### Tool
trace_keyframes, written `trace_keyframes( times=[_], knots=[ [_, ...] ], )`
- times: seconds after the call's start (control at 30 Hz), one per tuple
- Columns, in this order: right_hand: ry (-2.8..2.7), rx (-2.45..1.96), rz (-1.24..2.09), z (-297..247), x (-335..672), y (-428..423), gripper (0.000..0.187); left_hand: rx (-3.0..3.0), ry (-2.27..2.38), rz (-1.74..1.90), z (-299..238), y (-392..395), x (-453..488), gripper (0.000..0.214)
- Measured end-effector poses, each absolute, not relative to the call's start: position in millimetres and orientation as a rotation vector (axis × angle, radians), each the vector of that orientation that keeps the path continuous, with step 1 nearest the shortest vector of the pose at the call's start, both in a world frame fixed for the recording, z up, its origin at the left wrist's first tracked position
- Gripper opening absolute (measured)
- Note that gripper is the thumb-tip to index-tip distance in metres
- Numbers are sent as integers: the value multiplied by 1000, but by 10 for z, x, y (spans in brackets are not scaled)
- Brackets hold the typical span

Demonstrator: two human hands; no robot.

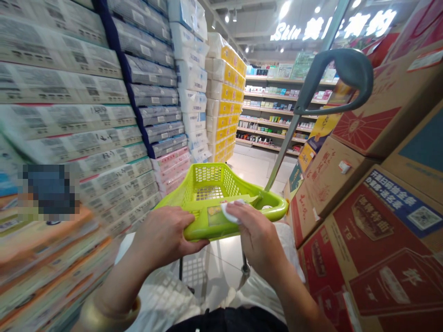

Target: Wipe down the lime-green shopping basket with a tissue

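Two-handed: clasps the crosswise lime-green shopping-cart handle (206,231) at its left end with left hand (169,230), pinning white wipe (228,213) mid-handle under nearer right hand (255,230).

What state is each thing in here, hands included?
Left hand: gripping basket rim
Right hand: holding cloth against rim
White cloth: bunched under right fingers
Green basket: upright, near rim gripped
Grey handle: raised, no hand on it
Yellow-and-white packs: stacked
Cardboard boxes: stacked
Sign: lit
Shelves: stocked
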State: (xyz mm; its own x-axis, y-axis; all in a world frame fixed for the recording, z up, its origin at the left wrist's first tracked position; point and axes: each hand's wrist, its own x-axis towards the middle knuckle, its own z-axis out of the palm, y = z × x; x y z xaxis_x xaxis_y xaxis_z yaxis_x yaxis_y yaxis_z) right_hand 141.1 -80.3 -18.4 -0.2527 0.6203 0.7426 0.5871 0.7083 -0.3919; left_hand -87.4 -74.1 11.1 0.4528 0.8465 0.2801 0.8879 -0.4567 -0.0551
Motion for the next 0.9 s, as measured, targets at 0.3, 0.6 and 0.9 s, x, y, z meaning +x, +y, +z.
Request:
trace_keyframes(
  times=[0.3,0.6,0.9],
  knots=[
    [-2057,-862,122,-112,1253,-781,36,-2510,-1539,-290,113,-770,-915,45],
    [-2207,-959,126,146,1059,-700,37,-2528,-1549,-332,141,-780,-905,41],
    [-2052,-1107,88,0,1347,-725,36,-2588,-1539,-436,129,-725,-1072,42]
  ],
)
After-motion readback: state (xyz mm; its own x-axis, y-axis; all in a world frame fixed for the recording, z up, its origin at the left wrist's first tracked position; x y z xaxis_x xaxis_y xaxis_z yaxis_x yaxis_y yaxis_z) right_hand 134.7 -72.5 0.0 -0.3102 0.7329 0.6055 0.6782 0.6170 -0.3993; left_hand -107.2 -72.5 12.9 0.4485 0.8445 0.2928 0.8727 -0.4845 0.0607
